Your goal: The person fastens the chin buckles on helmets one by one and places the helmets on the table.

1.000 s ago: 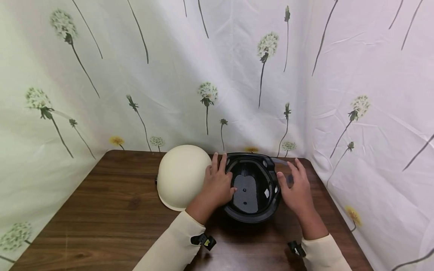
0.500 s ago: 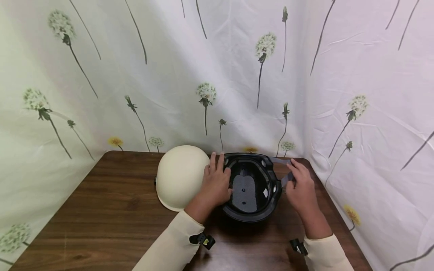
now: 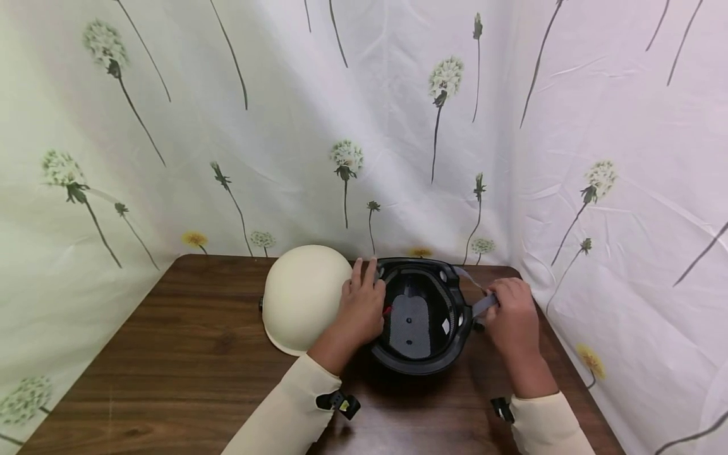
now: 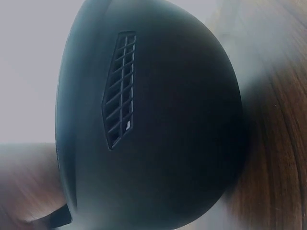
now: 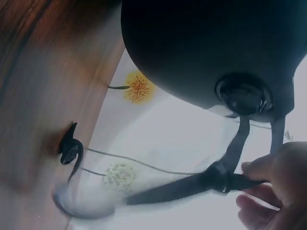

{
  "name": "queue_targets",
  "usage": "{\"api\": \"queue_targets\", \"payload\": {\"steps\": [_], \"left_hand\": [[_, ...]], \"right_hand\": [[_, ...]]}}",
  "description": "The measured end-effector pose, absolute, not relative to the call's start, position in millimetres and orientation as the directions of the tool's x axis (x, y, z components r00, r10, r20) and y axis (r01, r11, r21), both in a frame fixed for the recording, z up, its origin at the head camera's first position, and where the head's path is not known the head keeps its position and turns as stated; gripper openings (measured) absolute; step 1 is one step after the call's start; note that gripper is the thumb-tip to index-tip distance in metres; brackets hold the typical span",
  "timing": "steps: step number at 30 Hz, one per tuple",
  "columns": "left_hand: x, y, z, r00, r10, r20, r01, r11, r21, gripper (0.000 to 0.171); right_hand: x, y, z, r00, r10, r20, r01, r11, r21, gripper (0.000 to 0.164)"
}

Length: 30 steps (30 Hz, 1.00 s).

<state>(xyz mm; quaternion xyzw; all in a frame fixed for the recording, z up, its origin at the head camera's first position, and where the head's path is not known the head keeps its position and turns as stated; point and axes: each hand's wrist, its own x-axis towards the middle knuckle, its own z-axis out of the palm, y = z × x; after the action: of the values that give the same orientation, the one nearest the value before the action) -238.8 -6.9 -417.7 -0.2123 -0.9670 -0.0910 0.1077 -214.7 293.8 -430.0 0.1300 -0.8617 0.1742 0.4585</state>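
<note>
A black helmet (image 3: 423,365) lies upside down, hollow up, showing its dark padded lining. My left hand (image 3: 358,313) is at the helmet's left rim, two fingers straight; its thumb and remaining fingers are partly hidden, with a small red bit (image 3: 388,310) beside them. In the left wrist view the helmet's vented shell (image 4: 172,105) fills most of the picture. My right hand (image 3: 514,319) pinches the grey-black chin strap (image 3: 485,306) at the helmet's right side. The right wrist view shows thumb and finger on the strap (image 5: 168,191), its far part blurred, near a small black clip (image 5: 70,151).
A cream helmet (image 3: 307,297) sits dome up, left of the black one. Both are near the back edge of the brown wooden table (image 3: 188,354). A white cloth with dandelion prints (image 3: 284,126) hangs behind and to the right.
My right hand has moved right and slightly down, closing its fingers on the strap and drawing it outward. The left hand has barely moved; a red bit now shows beside it.
</note>
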Motion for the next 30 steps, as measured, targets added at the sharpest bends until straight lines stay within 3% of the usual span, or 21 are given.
{"api": "queue_targets", "payload": {"steps": [3,6,9,19,27,30], "left_hand": [[-238.7,-8.0,-418.1,-0.882,0.39,0.264,0.434,0.891,0.132,0.047],[-239.2,-8.8,-418.6,-0.879,0.392,0.271,0.44,0.885,0.148,0.045],[-240.6,-9.0,-419.1,-0.883,0.391,0.26,0.438,0.885,0.156,0.045],[-241.6,-9.6,-416.5,-0.897,0.382,0.225,0.425,0.884,0.195,0.041],[-243.1,-14.2,-418.7,-0.886,0.392,0.247,0.456,0.83,0.321,0.032],[-243.4,-17.7,-418.8,-0.88,0.395,0.266,0.47,0.806,0.36,0.031]], "right_hand": [[-213.5,296.2,-428.3,-0.655,0.059,0.753,-0.331,0.874,-0.356,0.014],[-211.2,298.2,-425.7,-0.805,0.149,0.574,-0.225,0.818,-0.529,0.03],[-211.6,300.3,-424.5,-0.875,0.135,0.464,-0.192,0.783,-0.591,0.037],[-215.3,302.7,-426.1,-0.89,0.051,0.453,-0.269,0.744,-0.612,0.03],[-211.2,301.3,-422.4,-0.884,0.077,0.461,-0.263,0.733,-0.627,0.024],[-210.3,301.2,-420.3,-0.878,0.073,0.474,-0.269,0.742,-0.614,0.03]]}}
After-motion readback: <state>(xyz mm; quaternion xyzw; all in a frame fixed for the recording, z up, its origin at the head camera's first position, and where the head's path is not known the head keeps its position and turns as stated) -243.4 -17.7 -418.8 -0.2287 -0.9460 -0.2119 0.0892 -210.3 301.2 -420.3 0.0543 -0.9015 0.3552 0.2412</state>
